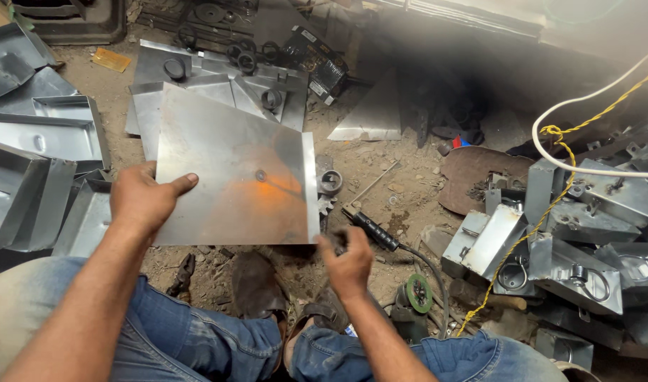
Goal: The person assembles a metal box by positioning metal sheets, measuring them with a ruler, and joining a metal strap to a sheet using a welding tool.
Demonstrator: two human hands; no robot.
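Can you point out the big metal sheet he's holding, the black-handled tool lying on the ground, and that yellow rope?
metal sheet (232, 170): head view, on the sheet's flat middle.
black-handled tool (373, 230): head view, on the black grip.
yellow rope (550, 201): head view, on the stretch crossing the metal boxes.

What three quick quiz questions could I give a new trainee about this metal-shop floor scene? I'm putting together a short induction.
1. True or false: the left hand grips the flat metal sheet by its edge.
2. What lies on the dirt floor nearest the right hand: A) black-handled tool with cable, B) yellow rope, C) white cable?
3. Fill in: the sheet has a small ___ near its centre.

Key: 1 true; 2 A; 3 hole.
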